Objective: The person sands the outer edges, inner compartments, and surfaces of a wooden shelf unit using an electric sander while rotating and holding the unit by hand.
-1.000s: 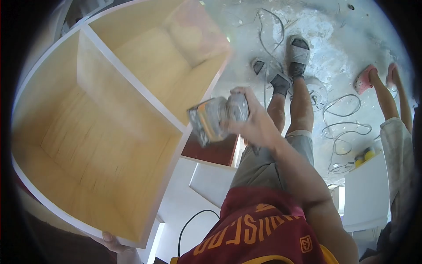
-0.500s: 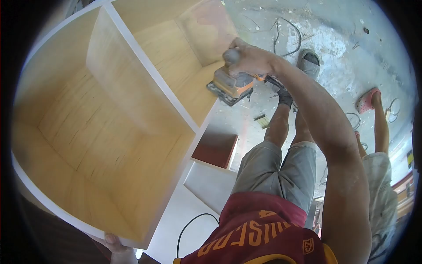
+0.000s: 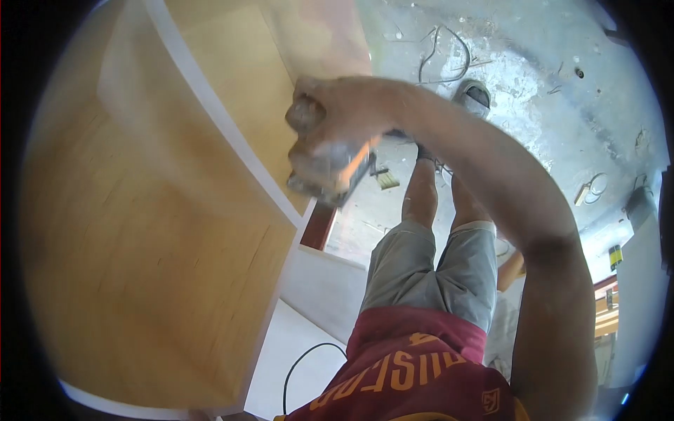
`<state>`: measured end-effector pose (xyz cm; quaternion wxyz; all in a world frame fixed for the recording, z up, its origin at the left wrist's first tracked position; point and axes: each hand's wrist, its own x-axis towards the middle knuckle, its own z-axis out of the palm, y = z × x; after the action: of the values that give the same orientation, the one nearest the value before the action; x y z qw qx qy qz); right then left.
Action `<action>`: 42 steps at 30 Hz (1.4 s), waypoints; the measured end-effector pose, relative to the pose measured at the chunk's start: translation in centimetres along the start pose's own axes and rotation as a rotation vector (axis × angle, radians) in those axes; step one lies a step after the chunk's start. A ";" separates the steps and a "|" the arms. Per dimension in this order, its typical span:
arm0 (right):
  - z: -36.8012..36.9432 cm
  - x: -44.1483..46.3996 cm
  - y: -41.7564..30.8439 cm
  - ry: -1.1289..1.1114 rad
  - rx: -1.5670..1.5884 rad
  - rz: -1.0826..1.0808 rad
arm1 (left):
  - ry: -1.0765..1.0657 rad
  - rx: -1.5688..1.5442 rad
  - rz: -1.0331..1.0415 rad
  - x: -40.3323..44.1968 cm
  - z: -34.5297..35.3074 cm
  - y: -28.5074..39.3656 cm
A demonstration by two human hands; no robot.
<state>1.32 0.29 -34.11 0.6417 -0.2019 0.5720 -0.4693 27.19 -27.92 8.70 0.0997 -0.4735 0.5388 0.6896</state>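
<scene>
Right hand over the power sander, at the front of the wooden cabinet
Fingers wrapped round its rounded top knob, presumably so the palm can steer and press; base hangs by the white edging, contact unclear through blur. Sander: dusty grey shell, orange band, squarish base. Cabinet: smooth yellowish grain, fine dark streaks, flat edging. Left hand: perhaps the blurred sliver at bottom edge of view, grip cannot be told
</scene>
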 end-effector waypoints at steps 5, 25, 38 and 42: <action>-1.8 11.9 9.2 0.012 -0.115 0.075 | 0.091 0.130 0.045 -0.2 0.2 -1.0; 2.1 5.6 -0.4 -0.185 -0.047 -0.303 | 0.278 0.765 0.203 1.6 -0.2 -2.8; -6.1 19.5 19.5 0.029 -0.165 0.046 | 0.389 1.172 0.235 3.0 0.9 -0.9; -6.4 19.1 21.3 0.111 -0.093 0.058 | 0.409 1.233 0.272 2.8 0.8 -0.9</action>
<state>1.55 -3.62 -63.16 0.6122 -0.1882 0.6336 -0.4339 25.84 -27.91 5.98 0.1603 -0.3787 0.8978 0.1575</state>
